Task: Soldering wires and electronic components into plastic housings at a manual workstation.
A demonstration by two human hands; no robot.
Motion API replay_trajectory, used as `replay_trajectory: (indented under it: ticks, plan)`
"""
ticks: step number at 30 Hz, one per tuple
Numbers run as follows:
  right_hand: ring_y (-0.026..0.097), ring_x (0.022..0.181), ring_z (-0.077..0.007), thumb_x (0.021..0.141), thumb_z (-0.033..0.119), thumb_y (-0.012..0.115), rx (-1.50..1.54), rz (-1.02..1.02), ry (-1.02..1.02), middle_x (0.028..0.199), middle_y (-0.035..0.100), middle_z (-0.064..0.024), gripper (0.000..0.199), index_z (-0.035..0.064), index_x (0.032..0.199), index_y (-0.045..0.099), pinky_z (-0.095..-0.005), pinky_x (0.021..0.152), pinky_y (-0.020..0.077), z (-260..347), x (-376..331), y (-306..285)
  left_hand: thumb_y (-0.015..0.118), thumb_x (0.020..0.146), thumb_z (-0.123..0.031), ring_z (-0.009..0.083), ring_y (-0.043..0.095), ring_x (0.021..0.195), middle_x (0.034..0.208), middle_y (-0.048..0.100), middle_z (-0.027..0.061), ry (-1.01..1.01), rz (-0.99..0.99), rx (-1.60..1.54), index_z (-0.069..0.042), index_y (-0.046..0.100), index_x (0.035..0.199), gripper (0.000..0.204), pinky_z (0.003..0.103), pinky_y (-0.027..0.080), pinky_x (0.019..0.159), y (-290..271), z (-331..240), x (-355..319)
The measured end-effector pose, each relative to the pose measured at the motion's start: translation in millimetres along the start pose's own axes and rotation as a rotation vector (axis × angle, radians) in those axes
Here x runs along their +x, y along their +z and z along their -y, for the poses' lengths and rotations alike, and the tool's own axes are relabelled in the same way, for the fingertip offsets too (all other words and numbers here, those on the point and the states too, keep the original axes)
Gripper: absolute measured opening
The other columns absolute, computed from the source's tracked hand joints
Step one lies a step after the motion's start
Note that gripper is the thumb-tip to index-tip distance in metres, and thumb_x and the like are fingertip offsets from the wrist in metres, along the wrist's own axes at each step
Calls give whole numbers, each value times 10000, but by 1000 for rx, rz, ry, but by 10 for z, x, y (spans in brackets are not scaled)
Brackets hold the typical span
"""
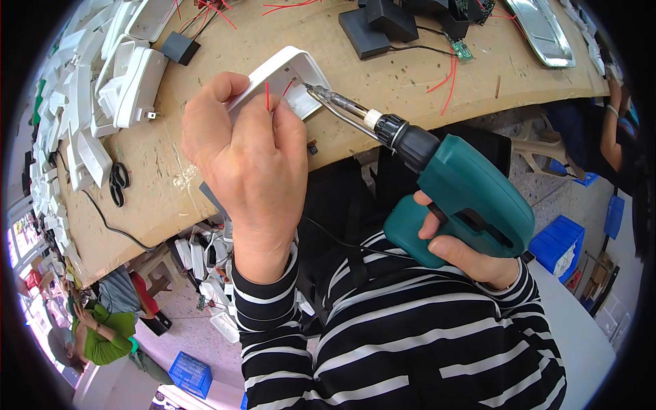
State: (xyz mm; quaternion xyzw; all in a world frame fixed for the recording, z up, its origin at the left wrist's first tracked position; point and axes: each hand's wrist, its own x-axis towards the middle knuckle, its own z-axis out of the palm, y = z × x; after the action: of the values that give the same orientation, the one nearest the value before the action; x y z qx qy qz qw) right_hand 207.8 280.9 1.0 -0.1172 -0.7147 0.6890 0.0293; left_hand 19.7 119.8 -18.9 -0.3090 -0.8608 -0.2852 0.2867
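A white plastic housing (pixel 309 67), hollow side up, rests on the table near its front edge. My left hand (pixel 249 147) lies over the housing's near left side, fingers curled, pinching a thin red wire (pixel 267 94) that sticks up between them. Another short red wire (pixel 289 87) shows inside the housing. My right hand (pixel 465 258) is wrapped around the handle of a green soldering gun (pixel 482 195). Its metal tip (pixel 311 89) reaches over the housing's right wall, close to the second wire. Whether the tip touches anything is hard to tell.
White housings (pixel 137 85) pile up along the left, with black scissors (pixel 118 183) beside them. Black boxes (pixel 365 33), red wires (pixel 451 78) and a metal tray (pixel 540 31) lie at the back. Other people (pixel 102 328) sit beyond the table (pixel 383 102).
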Motion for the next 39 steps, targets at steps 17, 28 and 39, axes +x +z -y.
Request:
replay_trajectory:
  ticks: [17,28,39]
  plan:
    - [598,848,-155,810,70,674,75,91,117,1152,570,-143,543,7,1297,442,-293,769,500,98,144,48,663,646,4,276,542,859,967,572,128,8,1,-18,-1,636,791,147,376,397,775,2,20,-19]
    - [589,821,-137,811,63,681,58,43,131,1057,577,-104,460,14,1226,489,-277,749,497,72,141,72,664,645,7,276,541,877,966,569,125,-8,8,-17,1,635,785,143,376,397,789,-1,9,-13]
    - [634,738,-127,733,83,786,-16,-60,46,905,611,-92,426,-45,1086,585,-227,645,522,66,160,116,665,641,9,274,541,881,968,571,122,-6,8,-8,5,644,792,152,376,395,791,3,6,-13]
